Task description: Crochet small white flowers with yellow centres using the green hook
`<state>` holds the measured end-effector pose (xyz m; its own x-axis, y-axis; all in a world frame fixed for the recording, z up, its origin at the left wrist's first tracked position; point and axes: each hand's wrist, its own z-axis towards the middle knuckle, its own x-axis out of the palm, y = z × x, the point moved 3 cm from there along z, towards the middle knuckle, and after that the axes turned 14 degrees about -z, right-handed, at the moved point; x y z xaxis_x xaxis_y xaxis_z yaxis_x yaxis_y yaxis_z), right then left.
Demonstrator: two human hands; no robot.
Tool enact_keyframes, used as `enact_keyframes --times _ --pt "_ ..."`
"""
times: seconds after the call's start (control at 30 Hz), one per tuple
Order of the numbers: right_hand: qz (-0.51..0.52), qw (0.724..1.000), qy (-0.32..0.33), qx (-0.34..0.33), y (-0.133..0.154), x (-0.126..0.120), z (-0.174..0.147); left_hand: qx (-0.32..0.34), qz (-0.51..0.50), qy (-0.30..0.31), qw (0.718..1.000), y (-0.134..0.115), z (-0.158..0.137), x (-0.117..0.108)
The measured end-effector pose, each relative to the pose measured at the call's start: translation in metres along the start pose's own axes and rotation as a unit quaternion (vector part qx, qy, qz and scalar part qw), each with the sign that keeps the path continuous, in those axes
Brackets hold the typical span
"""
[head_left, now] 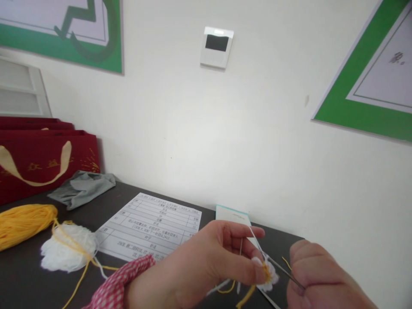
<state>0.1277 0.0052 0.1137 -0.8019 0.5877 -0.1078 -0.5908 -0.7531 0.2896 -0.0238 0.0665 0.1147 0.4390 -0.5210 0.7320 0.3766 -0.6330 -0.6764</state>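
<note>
Between the thumb and fingers of my left hand point(222, 253) is a small crochet flower point(268, 274), white around a yellow middle. White yarn point(255, 238) runs over the stretched index finger of that hand down to the flower. My right hand point(318, 274) is closed around a thin metal crochet hook point(286, 273), whose tip meets the flower's upper edge. Yellow and white yarn tails hang below my left hand. Part of the flower is hidden behind my left thumb.
A printed sheet point(151, 223) lies on the dark table, with a pale booklet point(231, 212) behind my left hand. To the left are a white yarn ball point(69, 249), a yellow skein point(25, 223), a grey cloth point(83, 187) and red paper bags point(48, 159). A white wall rises behind.
</note>
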Motion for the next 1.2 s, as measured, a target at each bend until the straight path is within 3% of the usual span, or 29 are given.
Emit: enact_keyframes --times 0.07,0.17,0.3,0.5,0.63,1.2 --pt "0.028 0.999 -0.016 0.043 0.003 0.005 0.0 0.007 0.006 0.0 1.0 0.0 0.0 0.0" --pt "0.047 0.995 0.05 0.072 0.01 0.011 0.01 0.012 0.002 0.006 1.0 0.001 0.0 0.0" --pt "0.106 0.985 0.041 0.132 0.013 0.012 0.019 0.02 0.009 0.007 1.0 0.001 0.0 -0.001" --pt "0.215 0.928 0.04 0.303 0.002 0.014 0.006 0.018 0.023 -0.008 1.0 0.004 -0.001 -0.002" --pt "0.246 0.895 0.057 0.368 -0.003 0.012 0.002 0.014 0.036 -0.007 0.999 0.003 -0.001 -0.002" --pt "0.249 0.887 0.061 0.385 -0.002 0.013 0.002 0.013 0.038 -0.006 0.999 0.003 -0.001 -0.001"
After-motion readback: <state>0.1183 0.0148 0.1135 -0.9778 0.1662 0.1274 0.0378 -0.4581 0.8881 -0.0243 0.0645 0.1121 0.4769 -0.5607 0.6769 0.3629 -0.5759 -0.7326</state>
